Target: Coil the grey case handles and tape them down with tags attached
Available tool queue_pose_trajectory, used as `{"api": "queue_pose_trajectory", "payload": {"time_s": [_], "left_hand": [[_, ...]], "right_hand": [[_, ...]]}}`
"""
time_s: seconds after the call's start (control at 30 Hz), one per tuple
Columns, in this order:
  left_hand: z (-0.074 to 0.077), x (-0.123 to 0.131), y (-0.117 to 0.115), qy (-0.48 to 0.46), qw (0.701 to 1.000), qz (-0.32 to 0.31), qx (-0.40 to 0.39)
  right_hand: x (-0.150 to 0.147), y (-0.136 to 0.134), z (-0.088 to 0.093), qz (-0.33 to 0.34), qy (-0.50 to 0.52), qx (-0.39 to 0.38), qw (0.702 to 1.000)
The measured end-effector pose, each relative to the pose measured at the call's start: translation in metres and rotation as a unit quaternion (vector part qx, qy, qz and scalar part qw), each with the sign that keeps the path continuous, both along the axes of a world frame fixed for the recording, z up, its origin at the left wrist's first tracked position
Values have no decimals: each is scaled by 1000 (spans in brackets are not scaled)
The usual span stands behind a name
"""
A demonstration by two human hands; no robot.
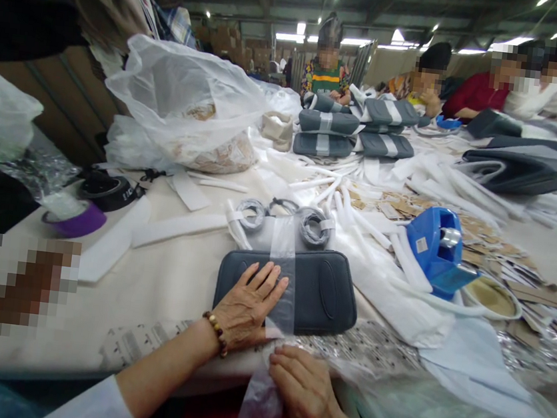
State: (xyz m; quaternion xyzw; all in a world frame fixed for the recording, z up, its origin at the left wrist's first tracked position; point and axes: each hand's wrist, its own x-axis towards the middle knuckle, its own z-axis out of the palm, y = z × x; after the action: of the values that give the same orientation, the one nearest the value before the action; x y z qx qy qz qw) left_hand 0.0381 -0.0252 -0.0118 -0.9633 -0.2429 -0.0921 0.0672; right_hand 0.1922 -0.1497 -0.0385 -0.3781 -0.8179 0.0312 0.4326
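Observation:
A dark grey padded, rounded-rectangle piece (316, 294) lies flat near the table's front edge. A translucent plastic strip (286, 263) runs across its middle, and the strip's loose end hangs over the edge. My left hand (247, 303) rests flat on the piece and strip, fingers stretched out. Just below it, my right hand (305, 390) has its fingers closed on the strip at the table edge, slightly blurred. Beyond the piece sit a grey cable coil (250, 214) and another cable coil (314, 228), each wrapped with a white band.
A blue tape dispenser (435, 250) stands to the right beside scattered brown card pieces (498, 261). A large plastic bag (184, 104), a purple roll (79, 218) and a black tape roll (104, 190) are left. Stacked grey pads (323, 144) stand behind; several people work farther back.

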Motion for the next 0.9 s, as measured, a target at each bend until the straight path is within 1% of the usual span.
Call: {"api": "queue_pose_trajectory", "payload": {"time_s": [0.1,0.27,0.43,0.5,0.6,0.73,0.9], "left_hand": [[3,2,1,19,1000,3,-15],[4,2,0,27,999,6,-26],[2,2,-2,24,999,3,-29],[1,2,-2,20,999,1,-32],[0,1,-3,12,999,-2,-33],[-4,0,-2,7,999,-5,-31],[-7,-1,0,2,1000,-9,-14]], "right_hand": [[-4,-3,3,-1,28,-14,1000],[-4,-11,-3,12,51,-35,998],[-4,-16,-3,24,1,-51,998],[-3,-16,-2,6,-26,-41,999],[1,-16,-1,-12,-31,-13,999],[1,-18,3,17,-23,-6,1000],[-6,-20,11,45,10,-41,998]]}}
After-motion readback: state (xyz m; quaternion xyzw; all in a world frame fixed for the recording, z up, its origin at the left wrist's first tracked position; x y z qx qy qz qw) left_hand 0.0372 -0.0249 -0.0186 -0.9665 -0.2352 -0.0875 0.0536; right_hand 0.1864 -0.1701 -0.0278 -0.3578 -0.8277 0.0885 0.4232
